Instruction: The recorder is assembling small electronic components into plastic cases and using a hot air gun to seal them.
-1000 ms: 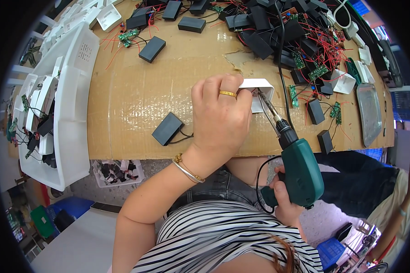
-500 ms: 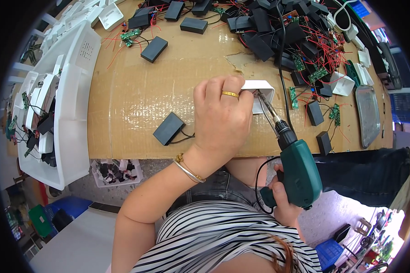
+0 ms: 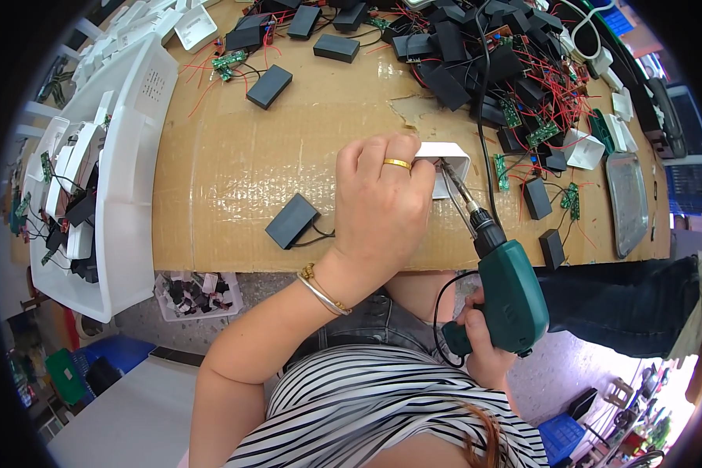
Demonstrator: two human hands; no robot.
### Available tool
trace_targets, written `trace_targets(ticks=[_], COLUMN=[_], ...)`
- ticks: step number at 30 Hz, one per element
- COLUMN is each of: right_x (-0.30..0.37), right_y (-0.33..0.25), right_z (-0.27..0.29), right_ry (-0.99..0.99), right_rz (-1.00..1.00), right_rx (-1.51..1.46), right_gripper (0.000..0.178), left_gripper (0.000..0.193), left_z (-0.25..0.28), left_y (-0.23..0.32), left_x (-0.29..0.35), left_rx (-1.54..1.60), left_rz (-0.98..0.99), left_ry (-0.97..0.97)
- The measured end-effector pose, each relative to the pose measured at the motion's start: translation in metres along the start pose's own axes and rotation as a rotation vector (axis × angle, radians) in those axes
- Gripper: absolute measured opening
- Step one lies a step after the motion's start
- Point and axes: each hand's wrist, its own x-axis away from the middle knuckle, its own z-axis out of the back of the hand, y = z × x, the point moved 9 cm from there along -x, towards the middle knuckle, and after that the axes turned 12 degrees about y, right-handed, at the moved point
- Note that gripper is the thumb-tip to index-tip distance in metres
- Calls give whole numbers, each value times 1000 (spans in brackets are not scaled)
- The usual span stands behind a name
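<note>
My left hand (image 3: 384, 204), with a ring and bracelets, is closed around the left side of a small white plastic housing (image 3: 444, 150) near the middle of the table. Its fingertips and part of the housing's inside are hidden behind the hand. My right hand (image 3: 485, 351) grips the handle of a green soldering gun (image 3: 513, 295). The gun's metal tip and the thin tube beside it reach into the housing's open side. Left of my left hand lies a black box (image 3: 292, 221), its black wires running under the wrist.
A heap of black boxes (image 3: 448, 86), red wires and green circuit boards covers the far right. A metal tray (image 3: 627, 204) lies at the right edge. On the left stands a white bin (image 3: 125, 210) of parts. The gun's cord (image 3: 483, 93) crosses the table.
The whole view has shifted very slightly. Both hands keep their grips, and the soldering gun's tip stays inside the white housing.
</note>
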Motion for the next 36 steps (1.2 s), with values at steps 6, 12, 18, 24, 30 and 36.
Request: trace_targets(ticks=[6, 12, 18, 24, 30, 36], right_x=[-3, -4, -5, -1, 18, 19], right_y=[-13, -13, -9, -7, -3, -30], right_z=[-8, -8, -4, -3, 16, 22], right_ry=[8, -34, -33, -27, -132, 32], right_rz=[-23, 12, 87, 68, 237, 290], right_rx=[-67, -51, -25, -100, 72, -2], right_gripper=[25, 26, 28, 43, 48, 50], left_gripper=[10, 8, 8, 7, 8, 7], left_z=[-1, 2, 1, 1, 0, 1], left_y=[-1, 2, 2, 2, 1, 1], left_x=[1, -1, 0, 0, -2, -1], left_rx=[-7, -18, -21, -10, -4, -11], left_rz=[-11, -30, -22, -25, -8, -17], left_ry=[8, 53, 35, 55, 23, 17])
